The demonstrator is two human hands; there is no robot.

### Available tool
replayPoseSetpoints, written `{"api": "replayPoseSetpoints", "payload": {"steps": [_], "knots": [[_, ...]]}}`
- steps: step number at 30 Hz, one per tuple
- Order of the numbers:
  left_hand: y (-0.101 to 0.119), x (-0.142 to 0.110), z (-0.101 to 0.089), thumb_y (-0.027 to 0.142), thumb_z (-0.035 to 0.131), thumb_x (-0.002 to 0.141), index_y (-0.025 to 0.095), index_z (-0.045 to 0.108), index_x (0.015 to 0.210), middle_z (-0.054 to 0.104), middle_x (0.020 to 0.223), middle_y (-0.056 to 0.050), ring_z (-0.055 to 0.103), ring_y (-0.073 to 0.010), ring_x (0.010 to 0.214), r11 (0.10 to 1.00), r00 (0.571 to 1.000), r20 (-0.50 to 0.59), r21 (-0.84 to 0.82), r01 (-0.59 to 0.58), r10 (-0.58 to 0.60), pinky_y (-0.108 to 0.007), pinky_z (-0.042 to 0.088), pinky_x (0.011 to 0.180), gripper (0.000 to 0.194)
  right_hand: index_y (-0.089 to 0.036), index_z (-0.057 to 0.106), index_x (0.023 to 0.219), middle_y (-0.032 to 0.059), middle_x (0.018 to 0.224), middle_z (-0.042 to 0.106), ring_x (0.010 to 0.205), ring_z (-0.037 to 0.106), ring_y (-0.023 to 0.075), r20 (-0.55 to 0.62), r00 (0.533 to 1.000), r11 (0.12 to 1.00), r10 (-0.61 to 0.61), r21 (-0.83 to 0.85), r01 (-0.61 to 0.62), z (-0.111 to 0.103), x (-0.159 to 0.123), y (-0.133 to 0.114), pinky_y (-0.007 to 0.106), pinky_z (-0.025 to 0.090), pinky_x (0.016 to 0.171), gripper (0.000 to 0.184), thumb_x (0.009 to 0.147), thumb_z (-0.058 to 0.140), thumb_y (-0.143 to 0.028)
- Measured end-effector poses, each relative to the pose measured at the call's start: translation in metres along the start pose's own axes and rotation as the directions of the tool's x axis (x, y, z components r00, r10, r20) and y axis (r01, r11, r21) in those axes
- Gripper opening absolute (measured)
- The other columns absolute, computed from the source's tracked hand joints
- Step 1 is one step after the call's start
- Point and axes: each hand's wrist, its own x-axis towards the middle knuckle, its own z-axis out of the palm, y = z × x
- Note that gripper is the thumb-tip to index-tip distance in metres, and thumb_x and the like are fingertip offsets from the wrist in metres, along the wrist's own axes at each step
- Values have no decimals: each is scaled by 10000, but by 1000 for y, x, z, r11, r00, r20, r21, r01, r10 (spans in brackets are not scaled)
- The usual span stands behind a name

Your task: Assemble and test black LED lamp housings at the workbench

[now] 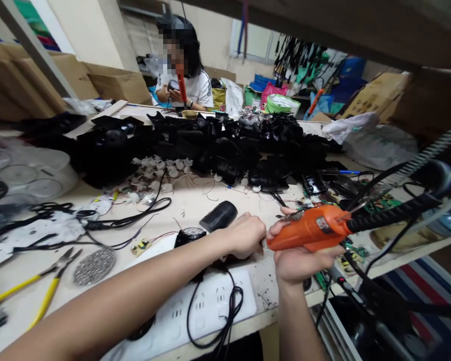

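Observation:
My right hand (298,263) is wrapped around an orange electric screwdriver (311,228), which lies nearly level with its front end pointing left. Close to that front end is my left hand (248,235), its fingers curled closed; whatever they hold is hidden behind the hand. Just beyond my left wrist lies a black curved plastic shell (218,215). A black round part (190,235) shows partly behind my left forearm. Below both hands, a white power strip (210,301) carries a looped black cable (236,301).
Yellow-handled cutters (47,286) and a round dish of screws (94,265) are at the left. A heap of black plastic housings (225,145) spans the back. A coiled spring cord (432,150) hangs at the right. Across the table sits a person (201,90) with another orange screwdriver.

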Motion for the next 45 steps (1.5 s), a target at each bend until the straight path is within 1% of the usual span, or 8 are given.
{"api": "replayPoseSetpoints", "payload": {"steps": [4, 8, 14, 19, 23, 32, 39, 45], "knots": [[-5, 16, 10, 305, 762, 658, 178, 678, 586, 609, 540, -17, 589, -190, 568, 1000, 998, 66, 0, 3, -3, -282, 404, 549, 168, -175, 627, 843, -5, 472, 547, 382, 506, 165, -11, 1000, 1000, -22, -11, 21, -7, 3, 7, 293, 426, 365, 767, 754, 215, -816], [-8, 13, 1, 243, 772, 647, 195, 708, 640, 628, 590, -1, 592, -170, 599, 1000, 998, 69, -20, -2, 4, -273, 414, 584, 80, -172, 601, 883, -3, 513, 560, 403, 520, 171, -20, 1000, 1000, 14, -7, -14, -15, 2, 13, 301, 440, 370, 792, 714, 243, -857], [-13, -30, -18, 486, 609, 819, 162, 672, 1019, 661, 953, -102, 611, -271, 910, 988, 974, -169, -36, 149, -153, -362, 461, 753, 386, -198, 609, 874, -2, 524, 551, 412, 515, 169, -33, 995, 995, 96, 20, -95, -16, -3, 20, 285, 419, 358, 794, 687, 266, -889], [-4, -64, 14, 693, 635, 684, 147, 562, 1017, 609, 1004, -125, 570, -335, 960, 946, 920, -224, -26, 324, -321, -489, 434, 844, 644, -195, 636, 836, -5, 497, 555, 390, 487, 157, -59, 991, 988, 122, 107, -116, -3, -8, 26, 268, 396, 343, 782, 671, 309, -886], [-2, -66, 29, 626, 645, 707, 171, 545, 974, 587, 997, -102, 571, -318, 947, 930, 905, -216, -67, 361, -367, -498, 416, 866, 537, -182, 655, 807, 6, 467, 564, 396, 491, 161, -35, 987, 976, 159, 156, -151, 6, -14, 22, 269, 404, 359, 748, 649, 383, -862], [-30, -98, 19, 135, 620, 713, 239, 565, 1151, 541, 1138, -58, 554, -219, 1029, 919, 980, -162, -392, 44, -116, -356, 480, 881, 453, -160, 658, 811, 39, 511, 600, 416, 548, 192, -8, 972, 958, 235, 173, -230, 4, -32, -1, 303, 423, 376, 717, 684, 387, -811], [-33, -106, 20, 96, 636, 706, 259, 589, 1211, 564, 1127, -42, 564, -202, 1033, 885, 974, -191, -464, 21, -123, -338, 477, 908, 532, -163, 622, 856, -5, 492, 564, 403, 522, 172, -31, 989, 987, 146, -63, -147, 1, -7, 25, 292, 422, 379, 765, 681, 321, -844], [-31, -102, 22, 56, 619, 687, 254, 573, 1245, 567, 1155, -43, 537, -209, 1082, 909, 976, -201, -417, -5, -87, -357, 448, 961, 594, -163, 602, 886, 52, 753, 649, 661, 630, 210, 72, 997, 964, 34, -267, -13, -15, 7, 37, 383, 499, 676, 669, 820, 313, -763]]}}
